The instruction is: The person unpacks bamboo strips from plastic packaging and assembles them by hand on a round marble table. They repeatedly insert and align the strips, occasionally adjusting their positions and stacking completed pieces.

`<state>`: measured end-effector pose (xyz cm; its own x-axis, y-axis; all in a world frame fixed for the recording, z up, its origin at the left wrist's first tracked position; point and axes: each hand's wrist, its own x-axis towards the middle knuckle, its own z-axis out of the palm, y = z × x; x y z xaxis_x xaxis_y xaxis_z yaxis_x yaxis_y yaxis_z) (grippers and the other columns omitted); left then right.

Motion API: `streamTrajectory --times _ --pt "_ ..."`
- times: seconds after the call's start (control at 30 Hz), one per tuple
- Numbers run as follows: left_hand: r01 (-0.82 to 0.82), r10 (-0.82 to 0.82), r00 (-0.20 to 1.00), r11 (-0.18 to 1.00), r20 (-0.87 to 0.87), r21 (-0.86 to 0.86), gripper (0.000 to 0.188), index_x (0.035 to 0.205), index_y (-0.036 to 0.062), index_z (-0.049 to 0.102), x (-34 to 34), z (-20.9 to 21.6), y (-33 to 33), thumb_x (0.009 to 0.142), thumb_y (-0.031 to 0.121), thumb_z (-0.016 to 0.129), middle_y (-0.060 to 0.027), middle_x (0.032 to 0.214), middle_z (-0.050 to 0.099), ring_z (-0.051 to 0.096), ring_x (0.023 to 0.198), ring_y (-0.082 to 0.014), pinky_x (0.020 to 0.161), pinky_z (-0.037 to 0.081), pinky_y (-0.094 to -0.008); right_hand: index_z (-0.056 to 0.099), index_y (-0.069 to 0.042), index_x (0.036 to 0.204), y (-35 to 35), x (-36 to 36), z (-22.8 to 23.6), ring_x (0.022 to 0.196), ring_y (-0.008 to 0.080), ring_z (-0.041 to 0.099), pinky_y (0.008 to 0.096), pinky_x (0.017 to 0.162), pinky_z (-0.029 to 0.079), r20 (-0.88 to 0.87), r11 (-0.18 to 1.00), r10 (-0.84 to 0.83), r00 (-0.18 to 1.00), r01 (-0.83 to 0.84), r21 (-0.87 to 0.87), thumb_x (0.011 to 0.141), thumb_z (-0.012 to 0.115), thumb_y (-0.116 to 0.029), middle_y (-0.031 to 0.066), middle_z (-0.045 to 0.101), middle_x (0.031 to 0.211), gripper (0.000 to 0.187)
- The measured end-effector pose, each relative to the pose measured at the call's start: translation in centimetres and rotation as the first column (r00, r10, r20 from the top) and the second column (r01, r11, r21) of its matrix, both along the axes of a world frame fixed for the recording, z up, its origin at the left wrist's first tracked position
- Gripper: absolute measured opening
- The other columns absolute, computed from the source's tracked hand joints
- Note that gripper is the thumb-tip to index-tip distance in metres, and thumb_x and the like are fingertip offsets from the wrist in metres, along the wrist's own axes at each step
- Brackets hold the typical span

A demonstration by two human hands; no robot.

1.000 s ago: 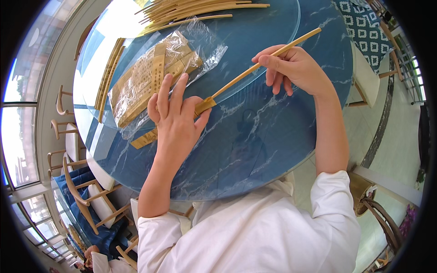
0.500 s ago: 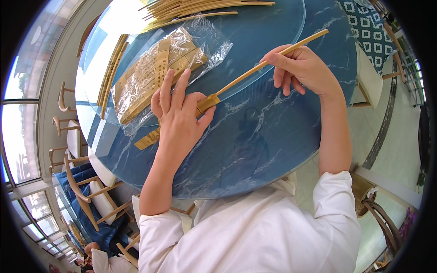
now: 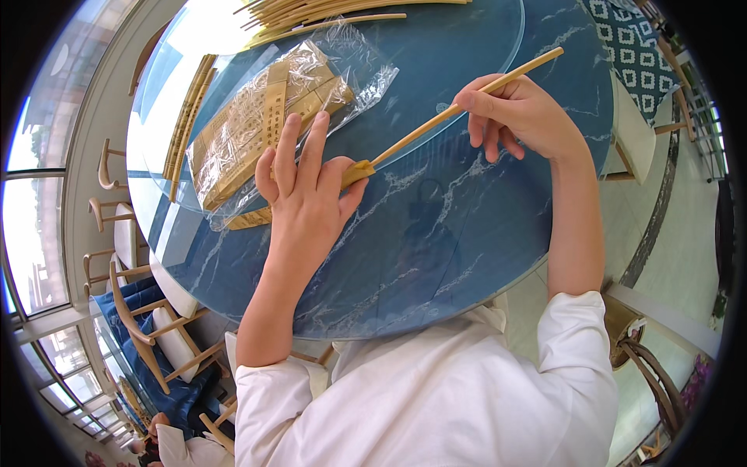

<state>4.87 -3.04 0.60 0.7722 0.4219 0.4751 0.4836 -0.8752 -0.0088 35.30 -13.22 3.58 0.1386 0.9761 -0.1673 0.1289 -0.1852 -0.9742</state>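
Observation:
My left hand pinches a gold-brown paper chopstick sleeve between thumb and index finger, its other fingers raised. The sleeve's far end shows left of my wrist, by the bag's lower edge. In my right hand, thumb and fingers grip a light wooden chopstick near its upper end. The chopstick slants down to the left, and its lower tip meets the sleeve's mouth; how far in it sits is hidden. Beyond my left hand lies a clear plastic bag holding a stack of paper sleeves.
Loose chopsticks lie in a pile at the table's far side. Several filled sleeves lie left of the bag. A round glass turntable sits on the blue marbled table. Chairs stand at the left.
The sleeve's left end has swung up toward the bag. My left hand has shifted slightly, and the chopstick stays at nearly the same slant.

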Motion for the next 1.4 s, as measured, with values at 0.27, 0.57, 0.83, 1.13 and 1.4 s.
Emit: streamTrajectory --times 0.27,0.57,0.83,1.13,1.4 --pt "-0.012 0.014 1.000 0.997 -0.023 0.072 0.033 0.097 0.0158 0.068 -0.6 -0.1 0.2 0.079 0.032 0.091 -0.0094 0.159 0.051 0.033 0.155 -0.0345 0.119 0.021 -0.0504 0.077 -0.002 0.103 0.5 -0.2 -0.3 0.052 0.0128 0.071 0.0192 0.035 0.041 -0.121 0.994 -0.006 0.993 -0.008 -0.111 0.101 0.071 -0.040 0.0064 0.072 0.070 0.038" --pt "0.025 -0.025 1.000 0.999 0.004 0.043 0.026 0.086 0.0151 0.069 -0.7 0.7 0.9 0.080 0.028 0.090 -0.0087 0.158 0.052 0.031 0.156 -0.0344 0.119 0.023 -0.0494 0.077 -0.002 0.119 1.0 -3.0 -0.7 0.051 0.0147 0.070 0.0208 0.033 0.042 -0.182 0.989 0.089 0.979 -0.109 -0.104 0.104 0.069 -0.028 0.0075 0.071 0.071 0.031" --pt "0.002 -0.002 0.999 1.000 0.036 0.003 0.023 0.086 0.0138 0.072 -1.1 1.3 1.4 0.082 0.028 0.089 -0.0105 0.161 0.050 0.029 0.157 -0.0354 0.118 0.024 -0.0499 0.073 -0.002 0.116 0.8 -2.2 0.3 0.057 0.0134 0.073 0.0200 0.037 0.045 -0.179 0.999 0.054 0.982 -0.053 0.009 0.100 0.075 -0.035 0.0065 0.073 0.078 0.036" --pt "-0.062 0.062 0.998 0.998 0.006 -0.030 0.028 0.092 0.0119 0.077 -0.6 0.9 1.9 0.084 0.036 0.088 -0.0123 0.164 0.046 0.024 0.159 -0.0370 0.120 0.020 -0.0538 0.069 -0.002 0.117 1.1 1.5 -1.2 0.072 0.0142 0.077 0.0199 0.041 0.048 -0.280 0.963 -0.227 0.933 0.257 0.076 0.104 0.068 -0.024 0.0113 0.077 0.095 0.026" --pt "-0.040 0.039 0.999 0.985 -0.011 -0.165 0.018 0.098 0.0149 0.082 -2.3 1.4 3.7 0.092 0.032 0.080 -0.0114 0.166 0.045 0.022 0.160 -0.0392 0.123 0.018 -0.0570 0.070 -0.002 0.121 1.2 1.2 -1.9 0.079 0.0149 0.078 0.0218 0.044 0.052 -0.175 0.967 -0.227 0.958 0.243 0.073 0.106 0.062 -0.020 0.0137 0.078 0.104 0.025"
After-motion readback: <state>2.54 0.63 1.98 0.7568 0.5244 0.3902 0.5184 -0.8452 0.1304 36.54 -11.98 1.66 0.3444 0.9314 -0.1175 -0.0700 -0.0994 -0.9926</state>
